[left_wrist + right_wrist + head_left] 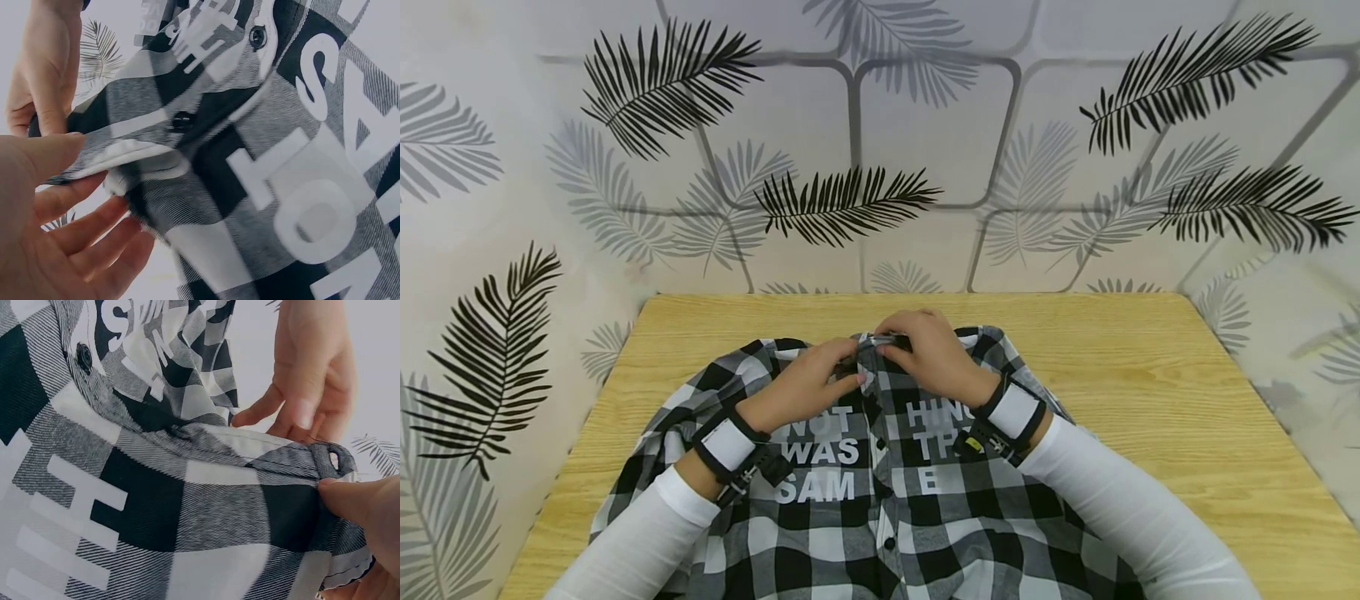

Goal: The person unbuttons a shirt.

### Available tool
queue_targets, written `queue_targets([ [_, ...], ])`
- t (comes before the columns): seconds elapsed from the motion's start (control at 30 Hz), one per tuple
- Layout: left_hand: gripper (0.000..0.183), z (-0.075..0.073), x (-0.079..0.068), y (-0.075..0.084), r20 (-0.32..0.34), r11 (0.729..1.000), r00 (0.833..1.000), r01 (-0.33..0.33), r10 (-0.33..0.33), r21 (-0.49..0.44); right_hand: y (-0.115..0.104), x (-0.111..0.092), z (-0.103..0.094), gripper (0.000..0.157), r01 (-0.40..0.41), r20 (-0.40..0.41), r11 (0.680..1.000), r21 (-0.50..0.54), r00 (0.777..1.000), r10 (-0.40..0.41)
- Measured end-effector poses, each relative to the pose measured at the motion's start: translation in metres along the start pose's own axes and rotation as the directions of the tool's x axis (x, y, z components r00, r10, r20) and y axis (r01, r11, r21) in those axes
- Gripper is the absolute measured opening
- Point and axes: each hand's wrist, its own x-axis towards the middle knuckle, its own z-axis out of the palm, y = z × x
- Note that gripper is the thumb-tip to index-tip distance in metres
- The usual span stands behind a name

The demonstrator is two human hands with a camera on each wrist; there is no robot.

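A black, grey and white checked shirt [820,537] with white block letters lies front up, its collar end toward the far side. My left hand [805,385] is at the neck; in the left wrist view its thumb and index finger pinch the shirt's top edge, other fingers spread below. My right hand [931,357] grips the collar band close by, thumb on top, beside a buttonhole [334,461] at the band's end. Black buttons run down the placket, one button [257,37] showing near the letters. The right fingers are partly hidden behind the cloth.
The shirt lies on a light wood-grain table [1157,392]. Behind its far edge stands a wall [925,125] with a leaf pattern. Each wrist wears a strapped camera, and white sleeves [1135,500] cross over the shirt's lower sides.
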Motion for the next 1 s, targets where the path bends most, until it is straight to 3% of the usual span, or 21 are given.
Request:
queue_targets([
  [0.17,0.038,0.002,-0.001,0.001,-0.027,0.994,0.999,-0.018,0.021,0.105,-0.001,0.003,-0.003,0.02,0.005,-0.083,1.0,0.031,0.997,-0.002],
  [0.33,0.015,0.005,-0.001,0.002,0.002,1.0,1.0,-0.028,0.028,0.003,-0.001,0.004,-0.005,0.018,0.021,-0.135,0.998,0.062,0.991,-0.012],
  [0.47,0.012,0.005,0.0,0.004,0.015,0.998,1.0,-0.015,0.016,-0.065,-0.002,0.002,-0.005,0.025,0.031,-0.148,0.997,0.07,0.989,-0.02],
  [0.6,0.018,0.004,0.0,0.005,-0.002,0.997,1.0,0.019,-0.019,-0.072,-0.005,-0.003,-0.005,0.034,0.057,-0.224,0.998,0.008,0.973,-0.053],
  [0.67,0.021,0.003,0.0,0.005,-0.011,0.996,0.999,0.039,-0.04,-0.083,-0.008,-0.008,-0.003,0.03,0.06,-0.252,0.997,-0.04,0.965,-0.068],
  [0.77,0.021,0.0,0.0,0.006,-0.021,0.99,0.998,0.06,-0.063,-0.125,-0.012,-0.017,0.003,0.019,0.024,-0.184,0.997,-0.068,0.982,-0.036],
  [0.87,0.02,-0.002,0.0,0.007,-0.025,0.981,0.997,0.062,-0.068,-0.181,-0.014,-0.023,0.01,0.018,-0.052,-0.014,0.998,-0.028,0.999,0.052],
  [1.0,0.018,0.0,-0.001,0.007,-0.013,0.965,0.998,0.058,-0.064,-0.255,-0.013,-0.025,0.016,0.02,-0.108,0.171,0.988,0.106,0.981,0.089],
])
